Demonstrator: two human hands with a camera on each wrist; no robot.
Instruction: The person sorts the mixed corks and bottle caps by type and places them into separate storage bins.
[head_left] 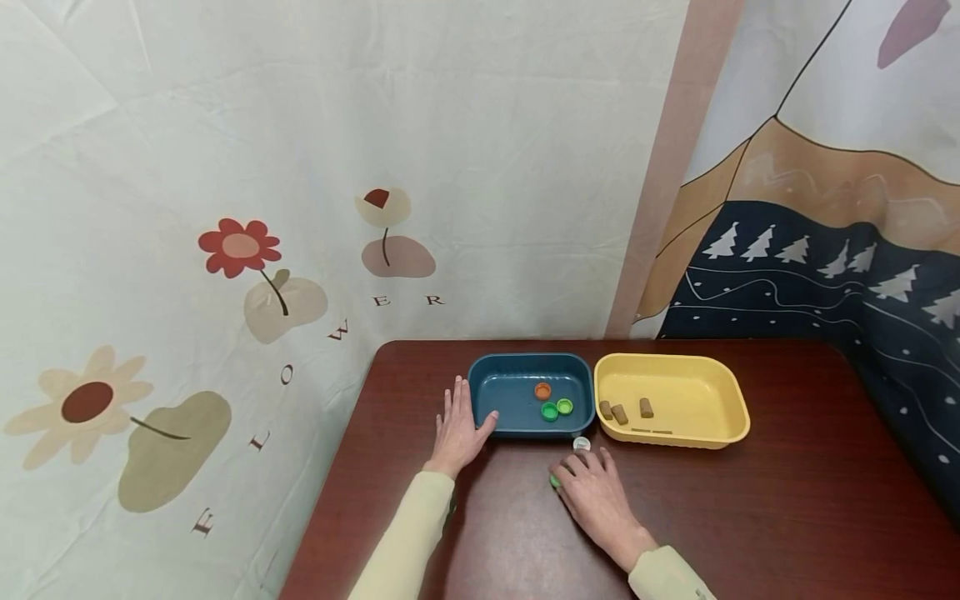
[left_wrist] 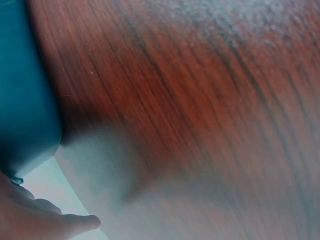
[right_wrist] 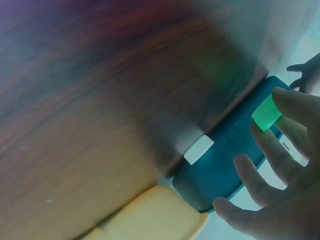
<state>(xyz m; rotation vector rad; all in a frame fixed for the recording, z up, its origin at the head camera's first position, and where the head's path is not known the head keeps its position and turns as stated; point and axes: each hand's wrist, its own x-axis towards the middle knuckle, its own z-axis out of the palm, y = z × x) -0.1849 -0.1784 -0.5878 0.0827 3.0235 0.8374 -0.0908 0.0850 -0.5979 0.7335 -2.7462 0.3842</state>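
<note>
My right hand [head_left: 597, 500] is over the table in front of the blue tray, pinching a green bottle cap [right_wrist: 266, 112] between thumb and fingertips. Most of that cap hides behind the fingers in the head view. With fingers straight, my left hand [head_left: 455, 435] lies against the left end of the blue tray [head_left: 495, 430], its thumb near the front rim. Inside the tray are an orange cap [head_left: 542, 391], a green cap [head_left: 549, 412] and a lighter green cap [head_left: 565, 406]. A white cap [head_left: 581, 444] sits just outside the tray's front wall, close beyond the right fingertips.
To the right, a yellow tray [head_left: 708, 433] stands beside the blue one. It holds brown cork-like pieces [head_left: 646, 407] and a thin brown strip [head_left: 651, 431] near its front wall. Both trays stand on a dark red wooden table [head_left: 795, 500], with a printed cloth [head_left: 510, 208] hanging behind.
</note>
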